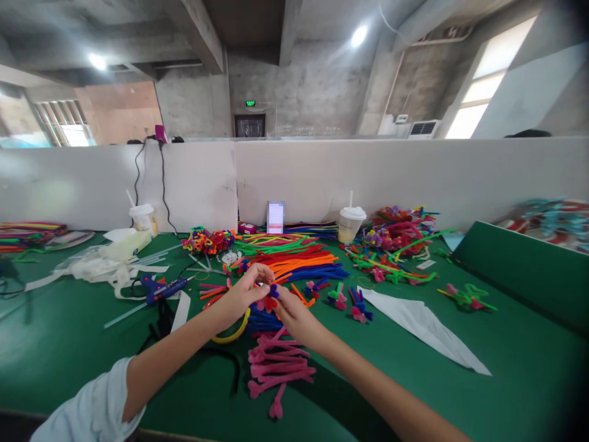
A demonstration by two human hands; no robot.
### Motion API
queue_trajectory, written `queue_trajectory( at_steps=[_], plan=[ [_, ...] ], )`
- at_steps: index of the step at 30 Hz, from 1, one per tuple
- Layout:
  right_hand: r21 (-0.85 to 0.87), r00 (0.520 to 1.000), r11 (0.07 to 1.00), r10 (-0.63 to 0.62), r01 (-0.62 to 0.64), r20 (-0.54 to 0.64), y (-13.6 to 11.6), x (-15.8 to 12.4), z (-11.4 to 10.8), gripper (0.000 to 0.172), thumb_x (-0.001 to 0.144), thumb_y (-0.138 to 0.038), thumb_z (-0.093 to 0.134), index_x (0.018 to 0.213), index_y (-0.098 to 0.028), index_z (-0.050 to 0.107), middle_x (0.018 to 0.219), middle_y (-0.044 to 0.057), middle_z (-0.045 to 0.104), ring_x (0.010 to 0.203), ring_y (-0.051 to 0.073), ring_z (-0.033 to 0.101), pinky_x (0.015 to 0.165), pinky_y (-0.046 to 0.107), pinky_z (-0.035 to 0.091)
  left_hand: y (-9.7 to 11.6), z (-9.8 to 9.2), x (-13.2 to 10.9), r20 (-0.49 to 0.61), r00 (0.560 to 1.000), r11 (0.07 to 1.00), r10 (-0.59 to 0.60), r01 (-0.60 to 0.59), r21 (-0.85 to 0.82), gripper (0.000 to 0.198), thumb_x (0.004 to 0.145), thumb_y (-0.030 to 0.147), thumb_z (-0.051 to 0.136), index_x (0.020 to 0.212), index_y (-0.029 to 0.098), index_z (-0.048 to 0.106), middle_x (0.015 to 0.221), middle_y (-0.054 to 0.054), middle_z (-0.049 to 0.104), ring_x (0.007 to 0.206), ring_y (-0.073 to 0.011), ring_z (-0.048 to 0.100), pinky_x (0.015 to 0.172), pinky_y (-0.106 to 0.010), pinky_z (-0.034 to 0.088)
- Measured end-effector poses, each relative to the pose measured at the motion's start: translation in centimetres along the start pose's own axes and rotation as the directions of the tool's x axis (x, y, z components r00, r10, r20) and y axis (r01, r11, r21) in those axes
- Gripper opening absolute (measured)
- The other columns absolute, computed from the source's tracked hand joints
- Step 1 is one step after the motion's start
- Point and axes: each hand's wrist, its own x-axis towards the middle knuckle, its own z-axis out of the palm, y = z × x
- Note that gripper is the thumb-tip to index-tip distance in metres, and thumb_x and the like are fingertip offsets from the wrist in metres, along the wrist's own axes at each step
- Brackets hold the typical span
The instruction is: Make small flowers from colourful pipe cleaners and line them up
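My left hand [243,294] and my right hand [297,316] meet above the middle of the green table. Between their fingers is a small pipe cleaner flower [271,299] with purple, red and pink parts. Both hands are closed on it, and the fingers partly hide its shape. Below them lies a pile of pink pipe cleaner pieces [276,362] with looped ends. Just behind the hands are bundles of straight pipe cleaners [299,265] in orange, red, green and blue. Small finished-looking pieces [338,296] in green, pink and blue lie to the right.
A blue glue gun [168,290] and crumpled white wrapping [110,261] are on the left. Two lidded cups [351,224] [143,220] stand near the white partition [322,178]. White paper [418,325] lies right, before a green box [529,276]. A phone [275,218] stands upright at the back.
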Motion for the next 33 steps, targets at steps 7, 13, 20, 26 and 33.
queue_trajectory(
  at_steps=[7, 13, 20, 26, 33],
  plan=[
    [0.012, 1.000, 1.000, 0.013, -0.013, -0.014, 0.2, -0.1, 0.0, 0.024, 0.090, -0.028, 0.030, 0.076, -0.018, 0.048, 0.074, 0.003, 0.051, 0.068, 0.014, 0.045, 0.065, 0.027, 0.039, 0.3, 0.0, -0.1, -0.025, 0.999, 0.999, 0.026, -0.025, 0.036, 0.028, 0.072, 0.025, 0.054, 0.098, 0.018, 0.047, 0.101, -0.007, 0.047, 0.099, -0.0199, 0.044, 0.074, -0.028, 0.039],
    [-0.031, 0.995, 0.999, 0.028, -0.031, -0.091, 0.8, -0.4, 0.4, 0.018, 0.087, -0.023, 0.033, 0.076, -0.019, 0.047, 0.075, 0.003, 0.050, 0.070, 0.015, 0.045, 0.065, 0.028, 0.039, -0.6, 1.0, -0.7, -0.072, 0.997, 1.000, 0.007, -0.007, -0.008, 0.029, 0.079, 0.025, 0.048, 0.106, 0.021, 0.041, 0.104, -0.005, 0.047, 0.098, -0.0175, 0.045, 0.072, -0.026, 0.039],
    [-0.046, 0.990, 0.999, 0.000, -0.007, -0.143, 1.3, -0.7, 0.8, 0.014, 0.082, -0.014, 0.033, 0.079, -0.019, 0.046, 0.079, 0.005, 0.051, 0.075, 0.016, 0.046, 0.068, 0.029, 0.040, -1.6, 1.8, -0.7, -0.122, 0.992, 0.995, -0.013, 0.001, -0.098, 0.033, 0.077, 0.021, 0.049, 0.109, 0.024, 0.040, 0.104, -0.003, 0.050, 0.102, -0.0172, 0.045, 0.079, -0.026, 0.038],
    [-0.023, 0.992, 0.998, 0.050, -0.053, -0.116, 1.0, -0.5, 0.3, 0.015, 0.084, -0.018, 0.034, 0.073, -0.020, 0.044, 0.071, 0.001, 0.048, 0.068, 0.014, 0.043, 0.064, 0.027, 0.038, -1.6, 1.4, -0.5, -0.230, 0.969, 0.982, -0.091, 0.049, -0.181, 0.031, 0.072, 0.024, 0.054, 0.101, 0.020, 0.044, 0.092, -0.001, 0.051, 0.086, -0.0134, 0.049, 0.072, -0.024, 0.037],
    [0.027, 0.987, 0.998, 0.063, -0.060, -0.145, 1.3, -0.6, 0.1, 0.017, 0.085, -0.023, 0.035, 0.072, -0.019, 0.044, 0.068, 0.000, 0.046, 0.065, 0.014, 0.042, 0.061, 0.025, 0.037, -1.1, 1.2, -1.0, -0.185, 0.979, 0.983, -0.091, 0.059, -0.173, 0.032, 0.070, 0.027, 0.059, 0.096, 0.018, 0.042, 0.071, 0.003, 0.051, 0.069, -0.0105, 0.049, 0.065, -0.023, 0.036]
  ],
)
